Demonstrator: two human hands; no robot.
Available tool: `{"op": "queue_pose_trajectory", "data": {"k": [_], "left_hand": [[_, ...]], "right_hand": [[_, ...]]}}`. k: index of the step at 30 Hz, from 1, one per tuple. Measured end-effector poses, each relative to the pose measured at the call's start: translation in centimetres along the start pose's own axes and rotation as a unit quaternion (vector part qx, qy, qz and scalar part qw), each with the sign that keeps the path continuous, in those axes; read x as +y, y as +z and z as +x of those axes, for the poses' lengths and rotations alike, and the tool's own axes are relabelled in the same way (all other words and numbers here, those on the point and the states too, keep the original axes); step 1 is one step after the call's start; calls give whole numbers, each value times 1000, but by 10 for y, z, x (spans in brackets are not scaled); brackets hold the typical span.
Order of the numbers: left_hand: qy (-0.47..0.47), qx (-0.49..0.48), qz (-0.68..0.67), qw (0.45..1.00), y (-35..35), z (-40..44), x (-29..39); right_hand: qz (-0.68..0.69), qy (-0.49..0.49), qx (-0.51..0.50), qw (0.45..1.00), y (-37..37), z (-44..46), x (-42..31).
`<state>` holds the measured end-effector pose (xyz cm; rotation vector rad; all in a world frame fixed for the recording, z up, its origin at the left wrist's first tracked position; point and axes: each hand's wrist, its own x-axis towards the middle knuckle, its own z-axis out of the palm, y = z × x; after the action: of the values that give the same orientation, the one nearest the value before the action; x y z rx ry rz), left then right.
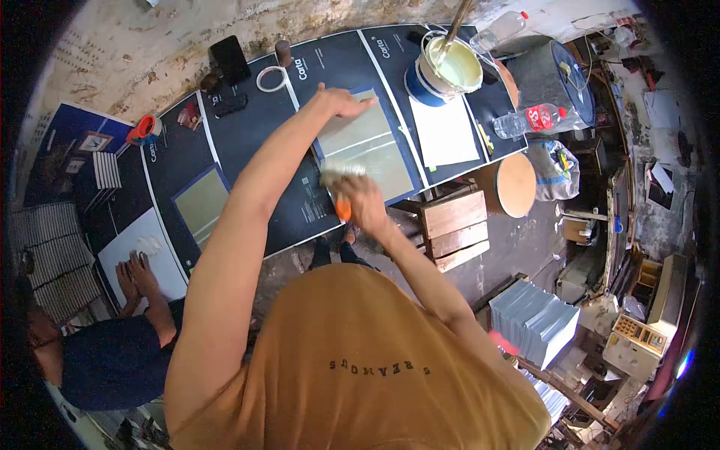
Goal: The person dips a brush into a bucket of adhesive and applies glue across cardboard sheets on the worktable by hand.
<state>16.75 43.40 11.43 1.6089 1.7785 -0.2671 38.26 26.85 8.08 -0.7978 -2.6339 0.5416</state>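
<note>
My right hand [361, 201] is closed around a wide paintbrush; its pale bristles [343, 171] are smeared by motion and its orange handle [343, 209] sticks out below my fingers. The bristles are over the left edge of a grey-beige book cover board [379, 159]. Two pale lines run across this board, and a dark blue margin frames it. My left hand [343, 103] lies at the board's far end with its fingers stretched out, holding nothing. A bucket [429, 81] of whitish paste, with a stick standing in it, is to the right.
White sheets [448, 135] lie right of the board, and a smaller blue-edged board [202, 204] lies left. Another person's hands [136, 277] rest on a white sheet [120, 251] at far left. A wooden stool [455, 225] and a grey paper stack [529, 315] stand at right. Plastic bottles [525, 120] are beyond the bucket.
</note>
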Motion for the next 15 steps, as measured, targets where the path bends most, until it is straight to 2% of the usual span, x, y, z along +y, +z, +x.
{"op": "queue_pose_trajectory", "data": {"k": [2,5,8,9,12,13,15], "left_hand": [[-6,-9,-1,1000,-1,-2,-3],[10,-22,-9,1000,-3,-10,-2],[10,-11,6,1000,-7,-11,6],[3,-18,14,1000,-8,-9,8],[-6,-22,15,1000,-2,-4,3],[-6,-17,9,1000,-1,-2,1],[-6,11,4,1000,6,0,-3]], "right_hand": [[63,2,-64,996,-34,-26,-29],[68,17,-113,991,-63,-30,-35],[-10,6,-5,1000,-74,1,-11],[-32,16,-1,999,-77,12,-10],[-51,-7,-101,994,-45,-9,-3],[-59,-45,-77,994,-45,-24,-14],[-37,-46,-138,989,-55,-51,-31]]}}
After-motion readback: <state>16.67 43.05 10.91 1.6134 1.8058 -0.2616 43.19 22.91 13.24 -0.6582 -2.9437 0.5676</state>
